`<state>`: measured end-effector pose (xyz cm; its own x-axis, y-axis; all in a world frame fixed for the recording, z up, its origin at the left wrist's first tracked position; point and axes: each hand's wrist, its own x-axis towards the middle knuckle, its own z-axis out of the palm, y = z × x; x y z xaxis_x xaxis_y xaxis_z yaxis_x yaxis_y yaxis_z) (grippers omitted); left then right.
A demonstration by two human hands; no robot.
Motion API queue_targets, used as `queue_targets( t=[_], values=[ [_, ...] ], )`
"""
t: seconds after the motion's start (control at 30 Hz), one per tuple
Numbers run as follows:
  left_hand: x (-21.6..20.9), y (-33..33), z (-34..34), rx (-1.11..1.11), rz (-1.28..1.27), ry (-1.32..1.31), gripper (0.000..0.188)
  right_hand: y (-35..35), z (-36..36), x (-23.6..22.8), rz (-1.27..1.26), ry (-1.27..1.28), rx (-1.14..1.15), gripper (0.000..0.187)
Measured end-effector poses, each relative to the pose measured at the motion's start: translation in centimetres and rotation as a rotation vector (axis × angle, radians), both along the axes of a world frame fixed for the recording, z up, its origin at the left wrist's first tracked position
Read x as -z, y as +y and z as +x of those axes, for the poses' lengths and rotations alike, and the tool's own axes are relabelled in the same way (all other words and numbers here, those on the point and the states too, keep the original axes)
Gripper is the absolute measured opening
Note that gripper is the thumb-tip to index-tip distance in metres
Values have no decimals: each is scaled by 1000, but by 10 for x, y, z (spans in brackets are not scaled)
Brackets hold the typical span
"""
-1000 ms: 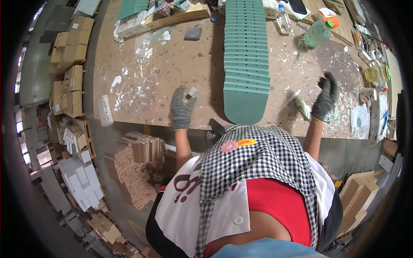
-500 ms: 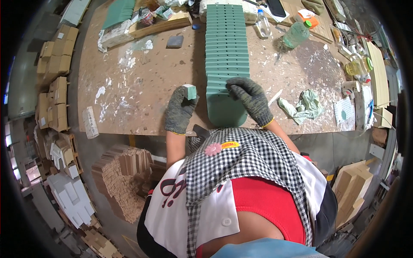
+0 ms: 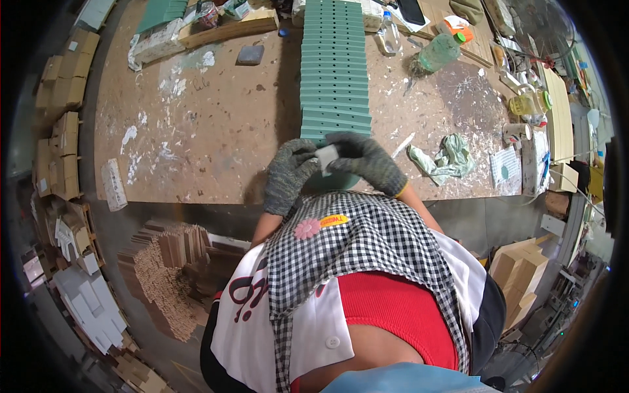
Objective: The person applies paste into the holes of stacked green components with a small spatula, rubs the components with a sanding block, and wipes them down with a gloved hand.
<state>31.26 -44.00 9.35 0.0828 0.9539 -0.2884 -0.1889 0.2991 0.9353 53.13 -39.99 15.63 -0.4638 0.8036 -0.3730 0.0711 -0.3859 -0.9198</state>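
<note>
Both of my hands wear grey knitted gloves and meet over the near end of a row of overlapping green panels (image 3: 335, 82) with small dark holes. My left hand (image 3: 287, 178) is closed on a small pale block (image 3: 326, 156). From the other side, my right hand (image 3: 375, 164) reaches in with curled fingers close against the block; what lies in its grip is hidden. Below the hands, part of the nearest panel's rounded end (image 3: 342, 183) shows above my checked apron (image 3: 367, 242).
Right of the row lie a crumpled pale green cloth (image 3: 447, 159), a green-capped bottle (image 3: 439, 52) and a small clear bottle (image 3: 390, 36). To the left are a dark square pad (image 3: 249, 55) and a white strip (image 3: 114, 185). Stacked cardboard (image 3: 164, 275) stands below the table.
My left hand has moved right with the block, from beside the panels to over their near end. My right hand has shifted slightly left and down to meet it. The view has shifted slightly.
</note>
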Motion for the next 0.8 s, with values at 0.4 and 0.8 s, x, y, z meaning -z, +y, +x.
queue_targets(
  t=[0.4, 0.8],
  values=[
    [55, 19, 1, 118, 301, 609, 117, 7, 32, 49, -188, 871, 872, 51],
    [75, 20, 8, 58, 140, 351, 115, 35, 35, 37, 422, 83, 561, 46]
  ],
)
